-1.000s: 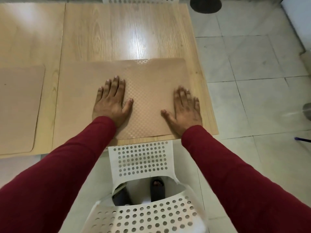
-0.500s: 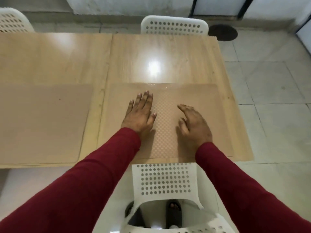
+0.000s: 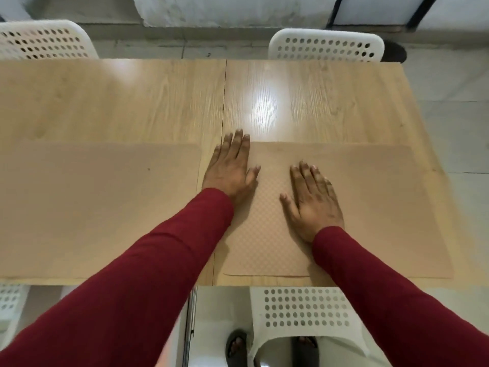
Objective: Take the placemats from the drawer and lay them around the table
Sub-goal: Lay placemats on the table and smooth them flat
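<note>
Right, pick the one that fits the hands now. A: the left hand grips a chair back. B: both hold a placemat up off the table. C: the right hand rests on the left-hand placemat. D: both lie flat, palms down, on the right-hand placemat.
D: the left hand and right hand lie open and flat on the right-hand placemat, the left at its left edge.

2 placemats (image 3: pixel 100 207) (image 3: pixel 370 207), 4 chairs (image 3: pixel 326 46), 1 table (image 3: pixel 317 102), 2 hands (image 3: pixel 230 173)
</note>
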